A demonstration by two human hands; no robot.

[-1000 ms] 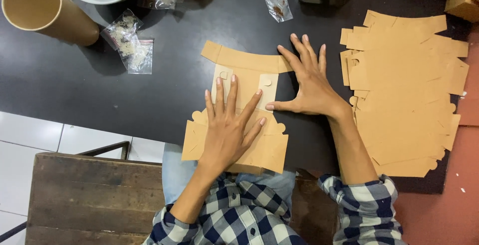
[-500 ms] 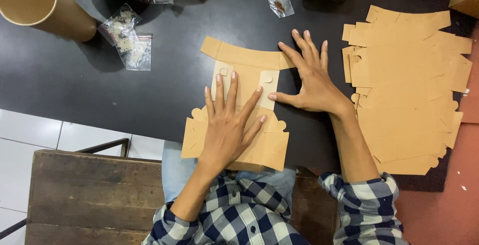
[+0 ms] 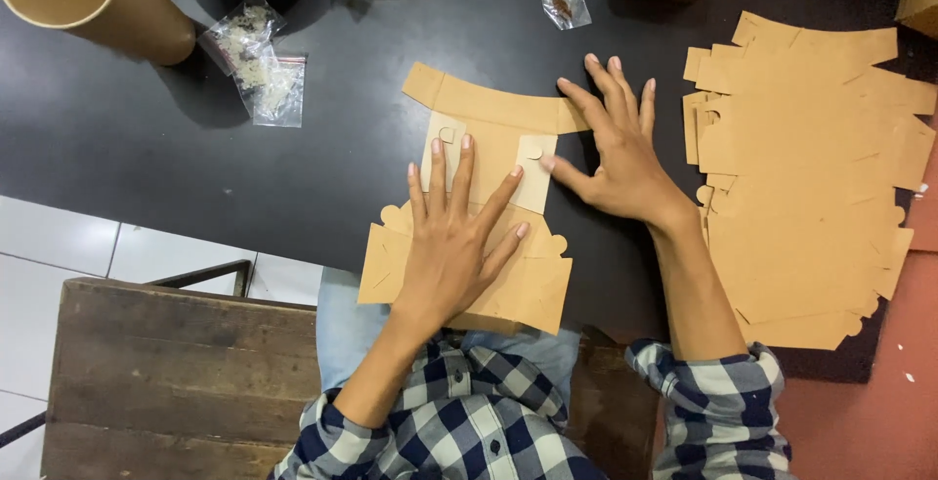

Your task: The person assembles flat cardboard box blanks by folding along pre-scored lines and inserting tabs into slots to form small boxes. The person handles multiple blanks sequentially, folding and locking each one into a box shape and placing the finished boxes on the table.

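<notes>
The card blank (image 3: 489,163) lies flat on the dark worktop (image 3: 147,148) as before, left hand (image 3: 449,246) still spread open on it, right hand (image 3: 625,163) still splayed at its right flap, so pressing continues.

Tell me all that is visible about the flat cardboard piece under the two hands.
The cardboard piece is a brown die-cut blank lying flat on the black table, near its front edge. It has a curved top strip, two paler folded flaps with small round cut-outs, and rounded tabs at its sides. The left hand presses its middle; the right hand touches its right edge.
</notes>
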